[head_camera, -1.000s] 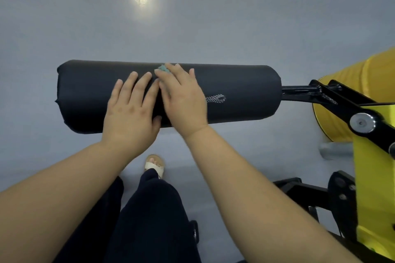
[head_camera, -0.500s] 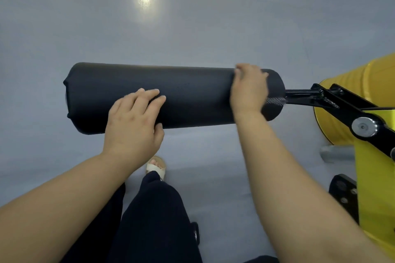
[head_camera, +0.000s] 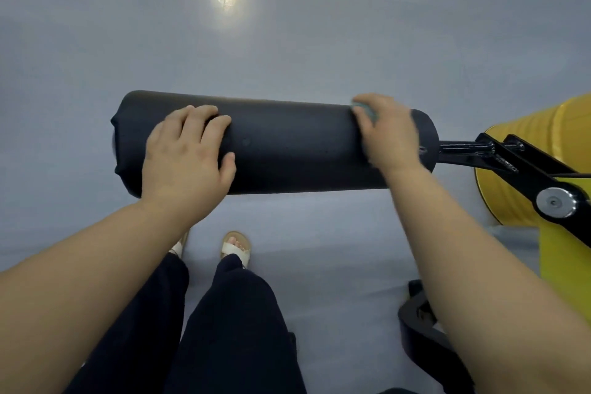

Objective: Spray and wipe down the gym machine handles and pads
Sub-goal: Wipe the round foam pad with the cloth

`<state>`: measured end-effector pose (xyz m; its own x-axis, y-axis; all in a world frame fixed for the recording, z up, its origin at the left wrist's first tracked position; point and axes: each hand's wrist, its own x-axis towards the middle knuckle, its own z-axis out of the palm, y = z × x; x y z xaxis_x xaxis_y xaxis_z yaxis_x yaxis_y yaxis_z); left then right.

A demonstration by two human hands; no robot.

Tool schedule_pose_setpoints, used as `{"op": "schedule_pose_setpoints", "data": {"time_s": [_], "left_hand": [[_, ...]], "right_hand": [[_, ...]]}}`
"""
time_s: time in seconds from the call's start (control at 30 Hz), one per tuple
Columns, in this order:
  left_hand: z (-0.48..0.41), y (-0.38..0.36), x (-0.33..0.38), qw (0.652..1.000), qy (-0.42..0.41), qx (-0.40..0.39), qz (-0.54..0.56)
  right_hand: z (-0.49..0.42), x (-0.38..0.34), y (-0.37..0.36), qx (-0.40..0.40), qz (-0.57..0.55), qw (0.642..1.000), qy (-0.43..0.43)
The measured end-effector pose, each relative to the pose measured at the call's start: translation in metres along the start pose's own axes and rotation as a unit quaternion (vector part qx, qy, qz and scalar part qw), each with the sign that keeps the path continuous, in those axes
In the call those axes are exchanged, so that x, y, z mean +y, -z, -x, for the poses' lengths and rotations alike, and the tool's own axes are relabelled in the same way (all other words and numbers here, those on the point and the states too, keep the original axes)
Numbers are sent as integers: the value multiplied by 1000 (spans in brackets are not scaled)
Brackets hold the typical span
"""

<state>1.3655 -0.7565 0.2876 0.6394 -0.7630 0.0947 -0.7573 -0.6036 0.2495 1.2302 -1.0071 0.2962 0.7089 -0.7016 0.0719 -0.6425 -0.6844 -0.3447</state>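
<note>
Two hands: both rest on one black roller pad, one toward each end.
Left hand: on the pad's left part; fingers close together and bent over the top, thumb set apart on the near face.
Sandals: pale, on the grey floor below the pad, under dark trousers.
Pad: lies level across the middle of the view, above the floor, its left end free.
Cloth: a small blue-green corner shows at the fingertips of the right hand, against the top of the pad.
Right hand: near the pad's right end, fingers curled over the top and holding the cloth; blurred, so their spacing cannot be told.
Bar: black, runs out of the pad's right end to a black bracket.
Bolt: round, silver, on the bracket.
Frame: yellow, at the right edge, behind the bracket.
</note>
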Motion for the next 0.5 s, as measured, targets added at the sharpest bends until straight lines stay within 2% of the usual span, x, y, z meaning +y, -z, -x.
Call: {"op": "schedule_pose_setpoints", "data": {"time_s": [0.13, 0.23, 0.3, 0.4, 0.5], "left_hand": [[5, -4, 1, 1000, 2, 22, 6], [14, -7, 1, 999, -9, 42, 5], [22, -9, 1, 999, -9, 53, 2], [34, -11, 1, 998, -16, 59, 1], [47, -11, -3, 998, -29, 48, -6]], "right_hand": [[7, 42, 17, 63, -27, 983, -168], [15, 9, -3, 124, -23, 970, -210], [23, -30, -22, 144, -39, 975, -164], [44, -92, -53, 155, -58, 986, 3], [70, -138, -71, 96, -83, 981, 149]]}}
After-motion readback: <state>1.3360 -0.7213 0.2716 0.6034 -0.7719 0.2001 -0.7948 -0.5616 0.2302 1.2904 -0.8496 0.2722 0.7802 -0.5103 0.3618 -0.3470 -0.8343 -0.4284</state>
